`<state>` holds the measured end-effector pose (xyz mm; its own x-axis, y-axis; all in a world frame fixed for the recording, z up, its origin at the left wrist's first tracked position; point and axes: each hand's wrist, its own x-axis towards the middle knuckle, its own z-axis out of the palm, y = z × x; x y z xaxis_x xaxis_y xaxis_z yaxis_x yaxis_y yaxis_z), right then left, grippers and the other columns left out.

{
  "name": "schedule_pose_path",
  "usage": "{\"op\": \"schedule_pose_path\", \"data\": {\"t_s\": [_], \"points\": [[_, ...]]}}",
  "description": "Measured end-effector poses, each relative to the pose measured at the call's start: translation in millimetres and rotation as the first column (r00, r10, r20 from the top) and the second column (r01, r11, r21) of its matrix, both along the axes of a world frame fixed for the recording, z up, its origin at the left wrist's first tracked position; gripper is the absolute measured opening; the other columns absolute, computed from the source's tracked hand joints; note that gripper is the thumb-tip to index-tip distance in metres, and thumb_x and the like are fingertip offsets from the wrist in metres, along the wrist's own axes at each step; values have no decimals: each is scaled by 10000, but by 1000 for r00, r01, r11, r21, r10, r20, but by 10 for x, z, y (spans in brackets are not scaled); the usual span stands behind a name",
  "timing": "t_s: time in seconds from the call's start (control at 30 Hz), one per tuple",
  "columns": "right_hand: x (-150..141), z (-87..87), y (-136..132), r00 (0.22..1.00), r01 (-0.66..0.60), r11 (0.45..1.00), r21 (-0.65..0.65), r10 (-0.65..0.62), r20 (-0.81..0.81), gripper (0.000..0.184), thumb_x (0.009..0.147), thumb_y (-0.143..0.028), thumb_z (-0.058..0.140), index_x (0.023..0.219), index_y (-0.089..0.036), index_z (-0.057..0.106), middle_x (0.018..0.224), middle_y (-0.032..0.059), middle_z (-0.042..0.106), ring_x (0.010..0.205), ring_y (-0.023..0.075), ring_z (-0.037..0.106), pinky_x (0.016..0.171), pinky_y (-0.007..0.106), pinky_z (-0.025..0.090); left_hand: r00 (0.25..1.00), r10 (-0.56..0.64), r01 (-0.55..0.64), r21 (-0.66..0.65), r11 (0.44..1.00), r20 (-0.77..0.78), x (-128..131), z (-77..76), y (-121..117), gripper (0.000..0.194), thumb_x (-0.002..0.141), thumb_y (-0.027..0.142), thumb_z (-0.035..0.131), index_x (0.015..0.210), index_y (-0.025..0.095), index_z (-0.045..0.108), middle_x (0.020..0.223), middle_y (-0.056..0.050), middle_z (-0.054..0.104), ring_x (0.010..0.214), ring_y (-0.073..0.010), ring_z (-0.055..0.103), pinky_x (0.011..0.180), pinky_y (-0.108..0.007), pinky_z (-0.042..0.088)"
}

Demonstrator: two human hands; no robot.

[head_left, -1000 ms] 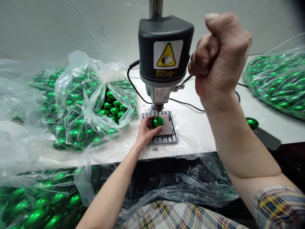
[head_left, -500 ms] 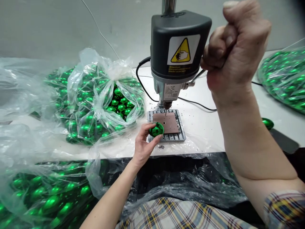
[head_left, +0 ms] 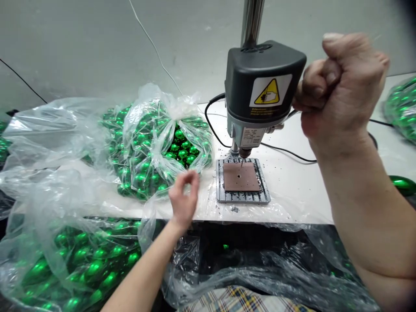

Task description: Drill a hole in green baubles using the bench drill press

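Note:
My right hand (head_left: 344, 82) is closed in a fist round the feed lever (head_left: 291, 114) at the right side of a small bench drill press (head_left: 264, 82). My left hand (head_left: 184, 197) hovers at the table's front edge, left of the drill base. Its thumb and fingers curl together into a ring with nothing visible between them; motion blurs it slightly. Beyond it, shiny green balls (head_left: 183, 153) show through the opening of a clear plastic bag (head_left: 139, 143). Under the drill bit (head_left: 242, 163), a brown square plate (head_left: 248, 182) with a dark hole lies on the grey slotted base (head_left: 221, 196).
Below the table edge at left hangs another clear bag of green balls (head_left: 94, 266). Black shavings (head_left: 234, 209) litter the white table (head_left: 292, 186). At right are a green ball (head_left: 403, 185) and another bag (head_left: 403, 108). A black cable (head_left: 286, 152) runs behind the drill.
My left hand has moved left off the drill base, and the green ball it held is gone from its fingers. My right hand stays on the lever. The camera view has shifted.

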<state>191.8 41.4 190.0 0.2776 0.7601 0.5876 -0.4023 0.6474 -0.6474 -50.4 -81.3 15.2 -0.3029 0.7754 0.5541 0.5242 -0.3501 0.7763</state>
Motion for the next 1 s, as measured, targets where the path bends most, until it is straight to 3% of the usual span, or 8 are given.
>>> {"op": "schedule_pose_path", "data": {"t_s": [0.1,0.17,0.3,0.43,0.5,0.57,0.77,1.0], "points": [[-5,-4,2,1000,-6,1000,-8,6,3,342,582,-246,684,404,-245,391,359,-58,322,296,64,225,276,277,53,979,87,-125,-212,969,-182,-335,202,791,209,878,229,618,1053,187,724,915,-77,705,842,-217,663,858,-359,540],[-7,-12,18,1000,11,1000,2,-11,5,361,607,-262,680,407,-248,380,358,-53,317,296,68,214,271,284,51,908,-50,-158,-451,879,-417,-450,185,1196,212,763,193,705,972,189,746,892,-95,691,914,-280,662,921,-405,511],[1,-38,63,1000,18,1000,4,-18,25,416,646,-285,697,432,-251,342,373,-57,298,304,66,197,269,283,62,854,-187,-154,-577,802,-486,-439,78,1496,264,621,154,798,880,180,756,860,-116,656,944,-368,662,929,-467,495],[12,-65,101,999,9,999,32,-10,30,462,661,-311,732,453,-244,325,389,-58,296,309,59,188,272,281,79,922,57,-222,-402,888,-383,-398,216,1334,348,747,206,716,1094,193,728,1020,-110,607,960,-310,656,969,-483,497],[11,-70,111,1000,-2,999,41,1,31,471,670,-326,735,459,-240,322,393,-56,302,309,59,192,275,278,84,986,145,-160,-268,950,-76,-364,340,1159,357,813,258,664,1168,223,686,1053,-80,605,968,-250,655,975,-442,522],[6,-68,115,1000,-5,999,44,4,20,477,664,-334,740,456,-239,322,389,-57,298,304,59,189,276,276,76,947,2,68,-207,976,321,-270,433,946,365,860,315,626,1220,251,629,1064,-62,640,979,-223,668,940,-425,564],[0,-57,120,1000,-2,998,55,1,17,452,654,-340,741,443,-244,353,381,-57,305,292,62,199,270,280,80,492,-204,649,-200,734,846,236,329,445,373,901,486,648,1178,239,615,1179,-104,704,1106,-283,700,981,-513,590],[16,-98,191,999,-13,996,90,10,35,512,692,-374,751,488,-244,300,406,-65,271,300,64,185,285,278,75,395,-119,705,-218,675,911,472,-2,450,397,818,515,764,1028,193,666,1176,-119,719,1109,-290,703,989,-490,592]]}}
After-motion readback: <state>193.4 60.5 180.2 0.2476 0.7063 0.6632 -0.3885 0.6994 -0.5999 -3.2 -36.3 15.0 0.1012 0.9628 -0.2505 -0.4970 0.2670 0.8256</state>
